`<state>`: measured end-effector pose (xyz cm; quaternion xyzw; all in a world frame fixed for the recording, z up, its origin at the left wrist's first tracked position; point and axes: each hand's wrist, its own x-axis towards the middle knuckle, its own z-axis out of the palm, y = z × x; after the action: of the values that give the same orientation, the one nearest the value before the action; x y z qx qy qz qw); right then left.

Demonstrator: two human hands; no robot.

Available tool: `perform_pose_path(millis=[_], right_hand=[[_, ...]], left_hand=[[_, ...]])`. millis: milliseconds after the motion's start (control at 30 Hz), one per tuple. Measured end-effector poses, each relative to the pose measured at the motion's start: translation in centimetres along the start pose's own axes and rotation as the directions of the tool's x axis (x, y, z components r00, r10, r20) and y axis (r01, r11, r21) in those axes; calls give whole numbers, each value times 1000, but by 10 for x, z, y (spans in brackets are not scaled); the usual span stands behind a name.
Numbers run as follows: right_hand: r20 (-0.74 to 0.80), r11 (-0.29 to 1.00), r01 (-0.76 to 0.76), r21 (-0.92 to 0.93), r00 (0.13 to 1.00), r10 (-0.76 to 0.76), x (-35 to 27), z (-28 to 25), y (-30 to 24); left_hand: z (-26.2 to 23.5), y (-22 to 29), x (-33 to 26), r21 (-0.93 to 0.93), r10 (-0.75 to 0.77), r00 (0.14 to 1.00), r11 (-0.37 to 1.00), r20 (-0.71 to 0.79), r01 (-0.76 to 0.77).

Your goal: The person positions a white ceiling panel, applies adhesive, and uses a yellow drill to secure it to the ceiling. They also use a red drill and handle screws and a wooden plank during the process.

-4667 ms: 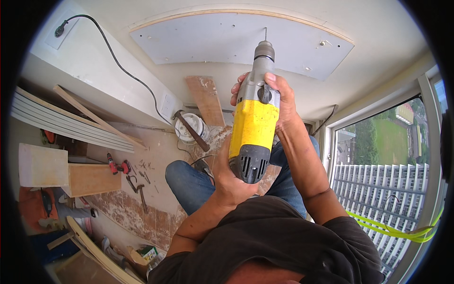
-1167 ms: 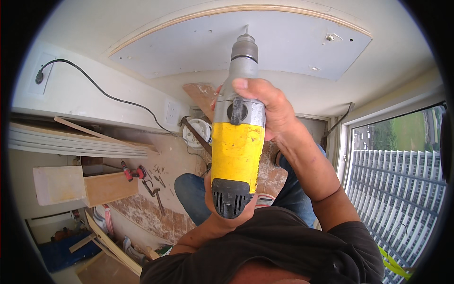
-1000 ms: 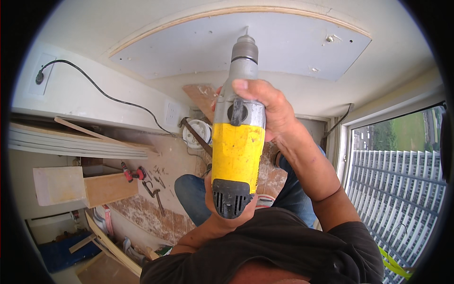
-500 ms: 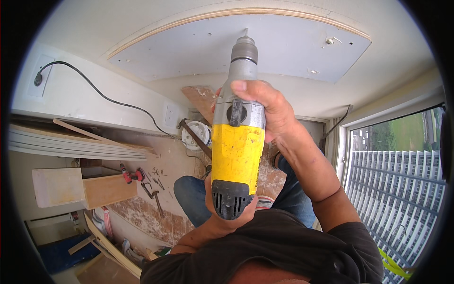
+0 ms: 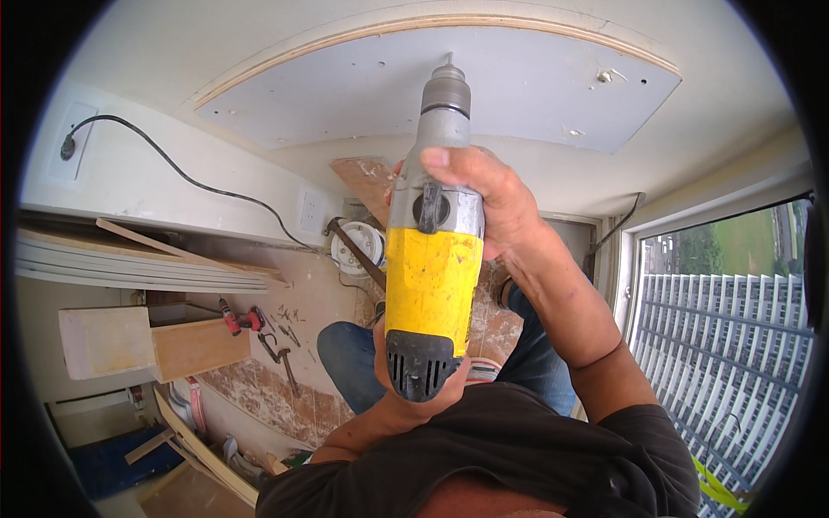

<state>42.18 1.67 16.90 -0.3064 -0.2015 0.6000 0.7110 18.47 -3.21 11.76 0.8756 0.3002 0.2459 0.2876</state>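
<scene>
A yellow and grey hammer drill (image 5: 433,281) with a black vented rear end points up and away from me. Its thin bit meets a light grey panel (image 5: 518,86) with a plywood edge, fixed against the wall; how deep the tip sits cannot be made out. My right hand (image 5: 499,192) is wrapped around the drill's grey front housing, thumb across the top. Under the rear end, my left hand (image 5: 427,404) grips the drill; its fingers are mostly hidden behind the body. Small holes and chipped spots mark the panel.
A black cord (image 5: 194,180) runs from a wall socket toward a white cable reel (image 5: 357,249). At left are stacked boards (image 5: 138,263), a wooden box (image 5: 203,345), a red cordless drill (image 5: 240,318) and a hammer (image 5: 287,371). A window (image 5: 725,319) stands at right.
Almost nothing differs. The panel appears shifted very slightly to the right at its right end; both hands keep their hold on the drill.
</scene>
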Motion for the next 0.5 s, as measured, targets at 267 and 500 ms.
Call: perform_pose_path(millis=[267, 500], right_hand=[[-8, 1000, 6, 13, 1000, -6, 1, 2, -1], [-5, 1000, -12, 0, 1000, 12, 1, 2, -4]], left_hand=[[0, 1, 0, -16, -27, 999, 999, 18, 27], [4, -2, -2, -49, -63, 998, 997, -7, 63]])
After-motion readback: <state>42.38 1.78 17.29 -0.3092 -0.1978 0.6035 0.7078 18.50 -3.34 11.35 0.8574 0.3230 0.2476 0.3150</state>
